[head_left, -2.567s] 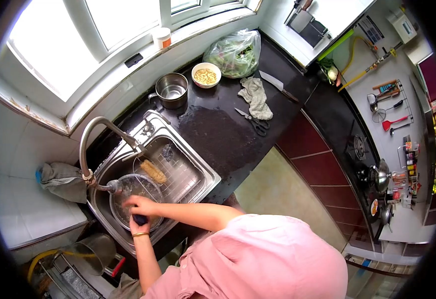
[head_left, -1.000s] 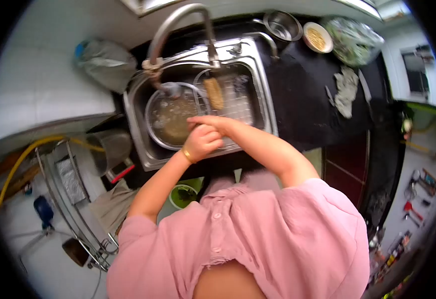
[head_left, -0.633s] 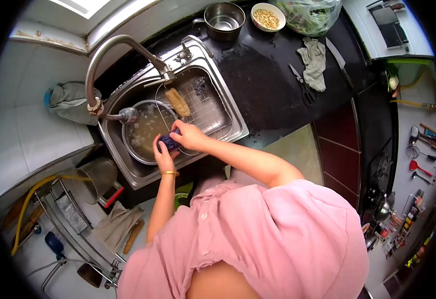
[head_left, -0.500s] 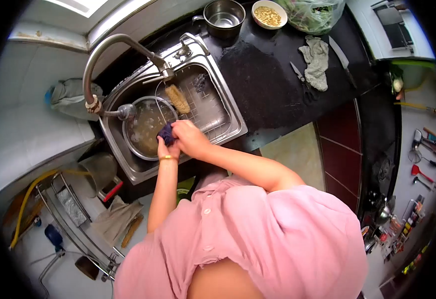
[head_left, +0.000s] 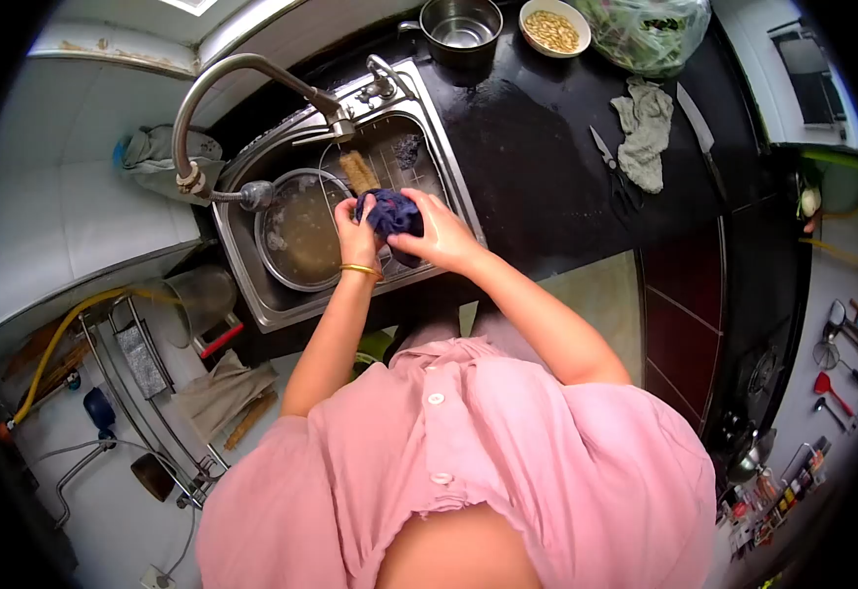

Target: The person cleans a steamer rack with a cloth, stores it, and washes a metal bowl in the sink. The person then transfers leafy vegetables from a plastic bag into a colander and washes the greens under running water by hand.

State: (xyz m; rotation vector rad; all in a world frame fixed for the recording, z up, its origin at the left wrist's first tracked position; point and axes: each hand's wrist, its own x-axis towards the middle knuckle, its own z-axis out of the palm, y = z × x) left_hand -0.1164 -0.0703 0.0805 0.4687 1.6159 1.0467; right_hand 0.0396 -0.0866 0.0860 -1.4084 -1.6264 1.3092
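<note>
A bunched dark blue cloth (head_left: pixel 391 214) is held between my two hands over the front of the steel sink (head_left: pixel 270 312). My left hand (head_left: pixel 356 234), with a gold bracelet at its wrist, grips the cloth's left side. From the right, my right hand (head_left: pixel 436 234) curls its fingers round the other side. Below and to the left, a round metal basin (head_left: pixel 270 257) of cloudy water stands in the sink. A tan scrubbing sponge or loofah (head_left: pixel 358 171) lies just beyond the cloth, partly hidden by it.
A curved faucet (head_left: pixel 252 61) arches over the sink. On the black counter (head_left: pixel 522 167) are scissors (head_left: pixel 613 169), a grey-green rag (head_left: pixel 645 133) and a knife (head_left: pixel 696 118). At the back stand a metal pot (head_left: pixel 461 39), a bowl of peanuts or beans (head_left: pixel 552 29) and a bag of greens (head_left: pixel 645 34).
Both hands have risen and moved right, away from the basin. The cloth, squeezed small before, is now looser and larger, and the hands are farther apart.
</note>
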